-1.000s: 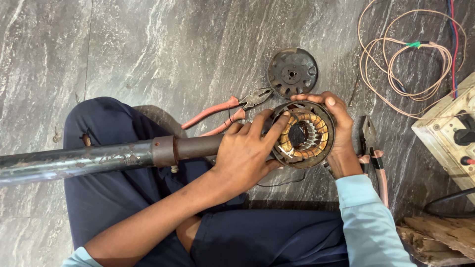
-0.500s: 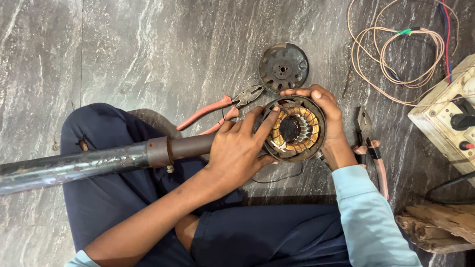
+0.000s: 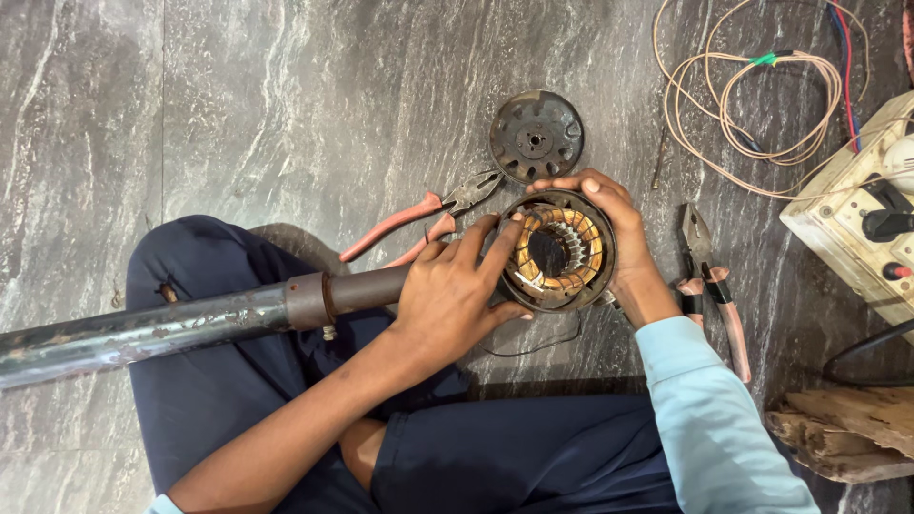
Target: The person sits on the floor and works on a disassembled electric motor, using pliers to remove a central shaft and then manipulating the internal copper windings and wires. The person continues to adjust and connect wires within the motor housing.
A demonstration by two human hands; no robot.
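Person is sitting cross-legged on a grey veined stone floor (image 3: 286, 105), working over the lap.

Motor stator (image 3: 557, 250): round steel ring, copper windings showing orange-brown around a dark centre bore. It is resting on the floor just ahead of the knees, open face turned up toward the camera. It is sitting at the end of a long rusty steel pipe (image 3: 162, 326), whose long axis is running from the left edge of the floor, across the left thigh, rightward into the ring.

Left hand (image 3: 447, 300): lying over the pipe's end where it meets the stator, fingers spread, fingertips pressing on the ring's left rim and windings. Not clenched; bracing rather than gripping.

Right hand (image 3: 619, 238): cupping the far and right side of the ring, fingers curling over the top rim, grasping it. Both hands are touching the stator; the left is coming along the pipe axis, the right is wrapping from the opposite side.

Nearby: dark pressed-metal end cover (image 3: 536, 136), round and holed, lying just beyond the stator. Red-handled pliers (image 3: 419, 217) to its left, jaws pointing at the cover. Second pliers (image 3: 709, 276) just right of the right wrist. Coiled thin wire (image 3: 752, 105) toward the floor's far right corner, beside a cream switch box (image 3: 857, 219). Rough wood block (image 3: 847, 433) at the near right.
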